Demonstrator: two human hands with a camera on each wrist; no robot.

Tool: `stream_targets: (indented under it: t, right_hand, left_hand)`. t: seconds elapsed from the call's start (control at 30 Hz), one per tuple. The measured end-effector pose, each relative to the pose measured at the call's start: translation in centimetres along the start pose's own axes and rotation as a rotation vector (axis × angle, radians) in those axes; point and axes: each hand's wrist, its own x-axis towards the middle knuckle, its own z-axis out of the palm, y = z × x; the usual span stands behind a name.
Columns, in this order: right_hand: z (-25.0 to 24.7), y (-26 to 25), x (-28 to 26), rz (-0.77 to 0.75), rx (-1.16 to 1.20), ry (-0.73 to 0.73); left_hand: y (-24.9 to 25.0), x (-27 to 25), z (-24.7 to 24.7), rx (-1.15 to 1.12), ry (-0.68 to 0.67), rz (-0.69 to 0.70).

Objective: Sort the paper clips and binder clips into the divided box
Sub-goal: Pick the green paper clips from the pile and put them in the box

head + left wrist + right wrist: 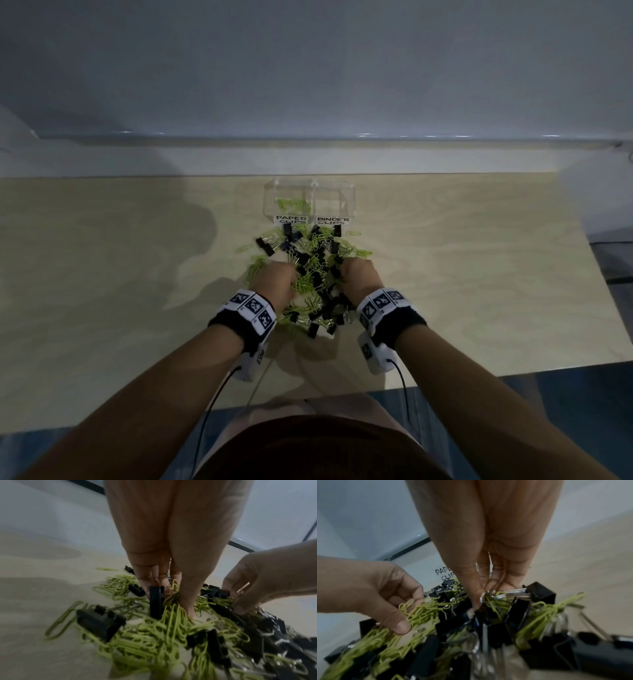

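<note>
Mixed heap of green paper clips (310, 270) and black binder clips (318, 298) spread on surface (120, 274) before divided box (310, 202).

Left hand (272, 282) curled, paper clips pinched.

Right hand (361, 279) curled, binder clip handle (513, 594) pinched.

Tangled strands best shaken loose before lift.

Few paper clips already in left compartment; binder compartment looks bare.

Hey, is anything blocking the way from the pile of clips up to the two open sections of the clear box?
Nothing visible blocks it. The clear box stands open-topped just beyond the pile, with only loose clips scattered at its front. Both hands are down in the pile.
</note>
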Motion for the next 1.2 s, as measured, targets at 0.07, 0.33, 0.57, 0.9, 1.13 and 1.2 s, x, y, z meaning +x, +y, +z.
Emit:
stream_targets:
  t: [0.07,0.33,0.57,0.9,1.13,1.2]
  right_hand:
    - [0.0,0.1,0.3,0.013,0.029,-0.019]
    - [-1.0,2.7,-1.0,0.03,0.647,-0.027]
    - [-3.9,0.8,-0.1,0.03,1.062,-0.041]
    - [-8.5,-8.3,7.1,0.0,0.989,0.148]
    - [-5.2,-8.6,1.1,-0.194,0.854,0.146]
    - [-3.9,-8.3,-0.2,-0.191,0.955,0.104]
  left_hand:
    - [-0.4,0.0,0.1,-0.09,0.014,0.012]
    - [-2.9,-0.2,-1.0,-0.491,0.026,-0.004]
    - [-3.1,0.2,-3.7,-0.809,0.118,-0.002]
    - [-2.1,2.1,-8.0,-1.356,0.223,-0.115]
    - [-1.4,2.5,-7.3,-1.535,0.326,-0.211]
    - [-0.9,2.5,-6.7,-1.563,0.319,-0.252]
